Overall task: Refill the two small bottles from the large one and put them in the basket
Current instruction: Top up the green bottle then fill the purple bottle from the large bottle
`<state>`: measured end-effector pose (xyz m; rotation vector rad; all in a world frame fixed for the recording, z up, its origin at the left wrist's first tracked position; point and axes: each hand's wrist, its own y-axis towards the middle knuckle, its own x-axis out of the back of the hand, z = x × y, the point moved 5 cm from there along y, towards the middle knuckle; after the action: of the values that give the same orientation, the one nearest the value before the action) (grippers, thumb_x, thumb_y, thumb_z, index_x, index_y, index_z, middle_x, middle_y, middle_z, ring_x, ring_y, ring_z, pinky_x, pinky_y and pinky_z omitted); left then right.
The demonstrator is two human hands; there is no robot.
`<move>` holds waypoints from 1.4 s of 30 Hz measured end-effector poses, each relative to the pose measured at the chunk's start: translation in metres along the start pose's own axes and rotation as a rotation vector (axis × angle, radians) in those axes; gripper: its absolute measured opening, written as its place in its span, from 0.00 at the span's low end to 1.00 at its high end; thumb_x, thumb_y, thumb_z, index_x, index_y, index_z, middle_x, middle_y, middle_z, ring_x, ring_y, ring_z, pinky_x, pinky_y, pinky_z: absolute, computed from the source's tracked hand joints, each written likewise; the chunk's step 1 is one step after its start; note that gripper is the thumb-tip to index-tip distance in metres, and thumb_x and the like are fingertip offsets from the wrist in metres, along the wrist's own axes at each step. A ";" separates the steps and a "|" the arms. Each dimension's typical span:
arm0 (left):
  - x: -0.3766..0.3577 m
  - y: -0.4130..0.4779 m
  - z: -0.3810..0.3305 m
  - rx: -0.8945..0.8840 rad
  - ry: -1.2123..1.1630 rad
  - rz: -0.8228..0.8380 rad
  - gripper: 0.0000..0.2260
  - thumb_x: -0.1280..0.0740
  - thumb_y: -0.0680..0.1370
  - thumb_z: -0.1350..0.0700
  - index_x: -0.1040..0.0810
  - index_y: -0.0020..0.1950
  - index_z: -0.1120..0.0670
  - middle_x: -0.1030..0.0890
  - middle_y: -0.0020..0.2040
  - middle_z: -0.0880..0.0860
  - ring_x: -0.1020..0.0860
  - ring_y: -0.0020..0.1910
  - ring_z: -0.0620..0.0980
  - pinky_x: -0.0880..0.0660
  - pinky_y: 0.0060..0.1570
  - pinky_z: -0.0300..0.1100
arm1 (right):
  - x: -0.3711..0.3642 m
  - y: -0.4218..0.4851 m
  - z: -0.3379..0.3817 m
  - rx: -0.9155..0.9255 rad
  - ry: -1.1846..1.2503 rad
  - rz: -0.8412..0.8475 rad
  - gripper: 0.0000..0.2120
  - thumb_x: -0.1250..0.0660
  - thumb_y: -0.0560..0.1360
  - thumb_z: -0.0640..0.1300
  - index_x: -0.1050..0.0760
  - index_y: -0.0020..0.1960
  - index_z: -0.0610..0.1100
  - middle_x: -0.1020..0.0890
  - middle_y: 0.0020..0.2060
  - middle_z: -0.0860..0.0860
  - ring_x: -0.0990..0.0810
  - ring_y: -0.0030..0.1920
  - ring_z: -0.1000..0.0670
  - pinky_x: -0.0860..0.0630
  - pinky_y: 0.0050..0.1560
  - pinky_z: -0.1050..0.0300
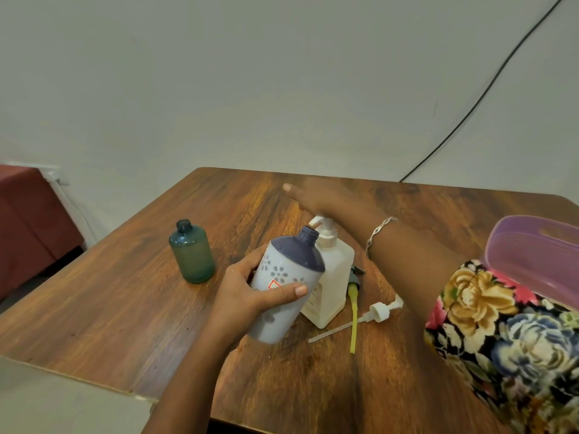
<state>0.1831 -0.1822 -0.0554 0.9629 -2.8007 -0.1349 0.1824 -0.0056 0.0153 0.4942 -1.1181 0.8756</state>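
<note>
Filling the floral bottle (282, 277) looks to be the step in hand. The left hand (247, 296) has fingers and thumb clamped round it, tilted, its open neck just under the spout of the pump bottle (332, 277), while the blurred right hand (316, 198) lies on the pump head with fingers stretched out flat. The next move likely calls for a steady press with the neck held beneath the spout. Counted: three bottles, the green bottle (192, 255) standing uncapped well beyond the left knuckles; two loose pumps (379, 311) lying past the left thumb tip; one basket (532, 245) far behind the right fingers.
</note>
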 end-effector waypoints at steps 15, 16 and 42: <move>-0.004 0.001 0.000 -0.051 -0.039 -0.022 0.31 0.24 0.54 0.43 0.23 0.57 0.43 0.18 0.49 0.44 0.19 0.47 0.43 0.22 0.40 0.37 | 0.021 -0.012 0.004 0.172 0.312 -0.268 0.22 0.48 0.81 0.54 0.24 0.53 0.37 0.17 0.43 0.44 0.19 0.41 0.47 0.25 0.51 0.51; -0.004 0.001 0.000 -0.056 -0.045 -0.022 0.32 0.24 0.54 0.44 0.23 0.58 0.43 0.18 0.49 0.44 0.19 0.48 0.43 0.22 0.41 0.38 | 0.022 -0.014 0.005 0.189 0.345 -0.284 0.22 0.48 0.81 0.54 0.24 0.52 0.38 0.17 0.41 0.45 0.19 0.40 0.48 0.25 0.51 0.51; 0.043 -0.001 -0.013 -0.190 -0.140 -0.180 0.36 0.23 0.59 0.48 0.29 0.65 0.50 0.20 0.57 0.50 0.20 0.55 0.49 0.21 0.52 0.46 | -0.007 -0.110 0.070 0.444 0.790 -0.158 0.35 0.35 0.63 0.61 0.33 0.67 0.51 0.26 0.62 0.54 0.28 0.63 0.55 0.28 0.64 0.56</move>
<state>0.1530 -0.2101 -0.0369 1.1978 -2.7545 -0.5016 0.2312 -0.1233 0.0441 0.5190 -0.1575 1.0506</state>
